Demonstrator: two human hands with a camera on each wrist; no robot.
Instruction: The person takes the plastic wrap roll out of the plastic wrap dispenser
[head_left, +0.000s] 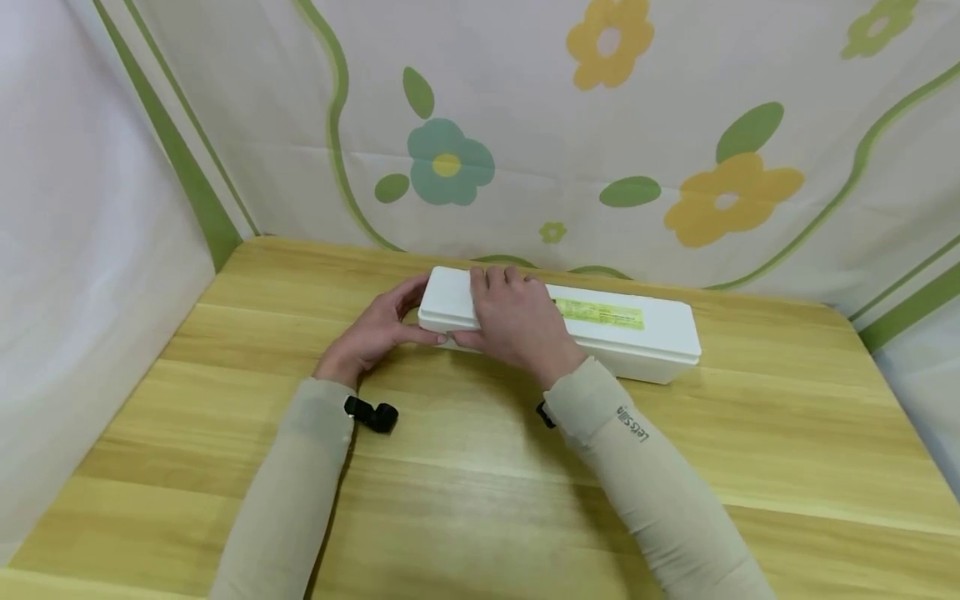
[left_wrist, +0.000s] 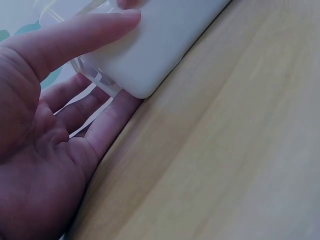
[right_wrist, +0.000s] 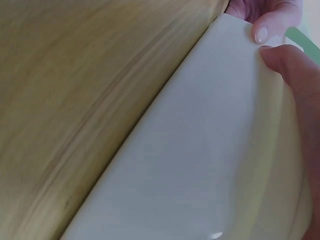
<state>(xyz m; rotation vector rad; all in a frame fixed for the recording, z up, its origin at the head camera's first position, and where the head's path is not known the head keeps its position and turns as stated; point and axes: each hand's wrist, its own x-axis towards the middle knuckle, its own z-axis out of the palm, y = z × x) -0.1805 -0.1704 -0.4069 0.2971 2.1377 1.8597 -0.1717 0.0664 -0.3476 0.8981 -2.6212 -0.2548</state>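
A long white lidded box (head_left: pixel 663 325) lies on the table with a yellow-green label (head_left: pixel 600 313) on its lid. My left hand (head_left: pixel 367 333) holds the box's left end, thumb along the front and fingers round the end. In the left wrist view, the fingers reach low against the box's end (left_wrist: pixel 150 55), close to the tabletop. Across the lid lies my right hand (head_left: pixel 517 321), its fingertips at the far edge and its thumb on the front side under the lid's rim. The right wrist view shows both thumbs nearly meeting near the box's corner (right_wrist: pixel 235 45).
The wooden table (head_left: pixel 465 500) extends in front of the box and to both sides. Behind it hangs a white curtain (head_left: pixel 525 192) printed with flowers, close to the table's back edge. A black wrist strap (head_left: pixel 372 414) juts from the left sleeve.
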